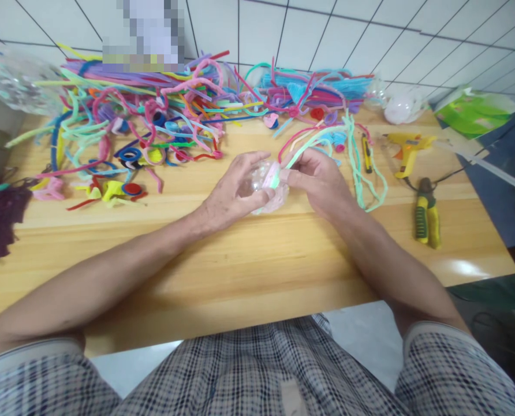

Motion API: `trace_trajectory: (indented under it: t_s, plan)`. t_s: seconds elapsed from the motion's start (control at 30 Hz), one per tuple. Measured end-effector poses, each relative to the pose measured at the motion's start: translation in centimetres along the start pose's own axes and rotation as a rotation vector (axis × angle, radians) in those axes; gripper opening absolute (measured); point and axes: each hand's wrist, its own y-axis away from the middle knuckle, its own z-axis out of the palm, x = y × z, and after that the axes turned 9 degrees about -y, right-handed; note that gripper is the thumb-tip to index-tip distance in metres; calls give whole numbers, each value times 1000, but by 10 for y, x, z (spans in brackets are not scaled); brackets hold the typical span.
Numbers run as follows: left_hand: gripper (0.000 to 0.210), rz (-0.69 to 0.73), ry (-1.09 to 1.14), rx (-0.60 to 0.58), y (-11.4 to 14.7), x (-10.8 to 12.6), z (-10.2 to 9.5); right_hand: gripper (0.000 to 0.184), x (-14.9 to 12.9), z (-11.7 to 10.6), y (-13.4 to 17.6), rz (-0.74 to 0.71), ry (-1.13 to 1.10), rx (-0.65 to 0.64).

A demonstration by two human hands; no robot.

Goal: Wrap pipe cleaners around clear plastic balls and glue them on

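Just over the middle of the wooden table, my left hand [235, 190] is closed around a clear plastic ball [261, 176] with a pale pink band across it. My right hand [320, 180] pinches a mint-green pipe cleaner [313, 140] against the ball's right side. From there the pipe cleaner runs up and right toward a loose mint-green loop [381, 188] lying on the table. A bit of green shows on the band between my two thumbs. My fingers partly cover the ball.
A heap of colourful pipe cleaners [188, 107] lines the table's back, against the tiled wall [261, 29]. To the right lie a yellow glue gun [407, 149], yellow-green pliers [426, 216] and a utility knife [366, 155]. More clear balls [398, 110] stand at back right.
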Motion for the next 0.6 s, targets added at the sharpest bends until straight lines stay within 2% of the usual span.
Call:
trace_trajectory:
  t_s: [0.37, 0.6]
  plan:
    - [66, 48, -4, 52, 0, -5, 4, 41, 1, 2, -1, 3, -65, 23]
    - [66, 100, -48, 37, -1, -6, 1, 44, -2, 4, -1, 21, -79, 19]
